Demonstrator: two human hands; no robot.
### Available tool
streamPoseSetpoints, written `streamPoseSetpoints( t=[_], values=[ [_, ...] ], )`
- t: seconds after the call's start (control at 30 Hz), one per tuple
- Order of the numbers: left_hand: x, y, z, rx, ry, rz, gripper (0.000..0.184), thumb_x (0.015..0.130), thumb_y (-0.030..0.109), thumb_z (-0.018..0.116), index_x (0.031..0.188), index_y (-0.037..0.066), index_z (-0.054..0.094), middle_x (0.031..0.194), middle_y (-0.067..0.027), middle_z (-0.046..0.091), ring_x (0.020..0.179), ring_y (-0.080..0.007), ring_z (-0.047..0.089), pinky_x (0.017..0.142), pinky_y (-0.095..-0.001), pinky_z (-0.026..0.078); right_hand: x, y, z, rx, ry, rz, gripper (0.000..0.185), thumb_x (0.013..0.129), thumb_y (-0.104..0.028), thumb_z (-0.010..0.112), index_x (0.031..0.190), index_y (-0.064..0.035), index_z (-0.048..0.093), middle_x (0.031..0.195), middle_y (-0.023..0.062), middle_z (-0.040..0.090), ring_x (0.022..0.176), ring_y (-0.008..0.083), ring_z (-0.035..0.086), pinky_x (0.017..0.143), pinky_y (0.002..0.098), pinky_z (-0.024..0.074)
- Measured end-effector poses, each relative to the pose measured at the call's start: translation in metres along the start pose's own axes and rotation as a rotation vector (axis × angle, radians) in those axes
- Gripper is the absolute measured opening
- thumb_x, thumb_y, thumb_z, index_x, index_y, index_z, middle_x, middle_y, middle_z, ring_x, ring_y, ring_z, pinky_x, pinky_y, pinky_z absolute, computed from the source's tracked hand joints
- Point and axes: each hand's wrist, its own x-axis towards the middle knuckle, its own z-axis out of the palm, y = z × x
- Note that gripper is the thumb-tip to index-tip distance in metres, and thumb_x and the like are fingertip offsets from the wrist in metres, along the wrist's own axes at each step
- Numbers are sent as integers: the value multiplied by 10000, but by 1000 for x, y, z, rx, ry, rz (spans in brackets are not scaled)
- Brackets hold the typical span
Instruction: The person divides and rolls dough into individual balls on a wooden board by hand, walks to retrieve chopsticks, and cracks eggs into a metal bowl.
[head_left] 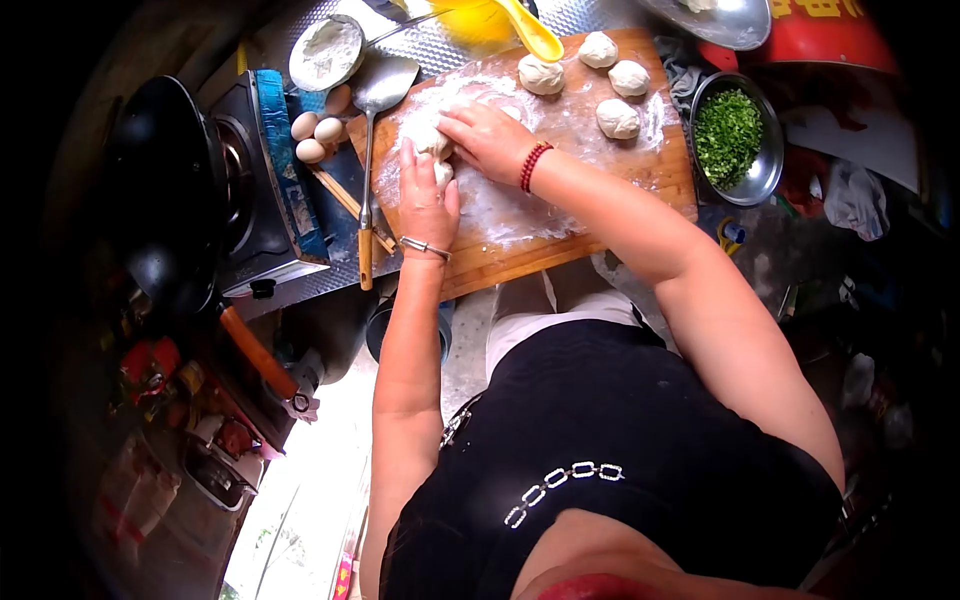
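Observation:
Lumps of pale dough [432, 141] sit between my two hands at the left part of a floured wooden board [560, 245]. My left hand [428, 208], below a silver bracelet, has long fingers along the dough's left side and the thumb on its right. From the right, my right hand [490, 140], wearing a red bead bracelet, curls its fingers over the dough; its fingertips partly hide it. Several round dough balls lie at the board's far right, among them one dough ball [618, 119]. Loose flour is spread around my hands.
A metal spatula [367, 190] lies along the board's left edge, near brown eggs [328, 131] and a flour bowl [328, 52]. Left is a gas stove [262, 190] with a black wok [165, 190]. Right stands a bowl of chopped greens [728, 140]. A yellow spoon [535, 35] overhangs the board.

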Motion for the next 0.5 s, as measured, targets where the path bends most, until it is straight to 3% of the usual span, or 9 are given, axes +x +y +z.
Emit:
streamPoseSetpoints(
  t=[0.07,0.1,0.2,0.3,0.4,0.43,0.5],
  values=[
    [-3,-1,-3,-29,25,-74,622,725,37,700,1276,-27,419,1440,-262,341,1277,-441,412,1040,-420,393,-26,7,1,-27,33,-129,391,809,-67,613,1197,-67,566,1251,131,552,1173,323,500,985,434,418],
    [-5,-2,-7,-46,19,-92,631,723,45,704,1281,-27,418,1431,-257,358,1279,-433,413,1046,-417,386,-39,5,-12,-51,-55,-126,450,811,-85,626,1254,-67,546,1302,119,536,1206,315,492,1009,420,409],
    [-12,-13,-13,-152,-50,-219,674,716,46,701,1322,-10,413,1387,-243,426,1272,-404,432,1060,-410,368,-72,0,-37,-49,-79,-196,474,807,-80,632,1271,-77,537,1272,129,549,1159,313,518,999,407,418],
    [-13,-19,-14,-148,-176,-261,692,722,45,700,1347,-5,407,1355,-241,459,1247,-387,461,1042,-396,387,-67,2,-38,-79,-73,-188,308,797,-134,664,1090,-78,592,1148,128,579,1052,291,549,905,383,469],
    [-10,-13,-23,6,-298,-230,705,740,66,715,1367,-15,401,1327,-237,491,1218,-365,494,1023,-368,405,-32,12,-29,26,-92,-60,321,742,-179,740,1020,-102,598,1015,114,577,961,283,554,836,382,483],
    [-10,-13,-24,5,-294,-218,713,740,79,725,1366,-21,399,1325,-241,490,1215,-368,494,1021,-370,406,-21,13,-24,-27,-84,74,411,665,-234,809,987,-99,591,943,90,547,938,276,541,828,387,472],
    [-10,-12,-24,-1,-255,-204,713,729,99,742,1344,-31,405,1333,-254,469,1217,-384,482,1021,-389,404,-9,13,-34,-164,-8,203,452,647,-273,821,993,-95,591,962,89,537,962,270,530,852,391,458]
  ],
)
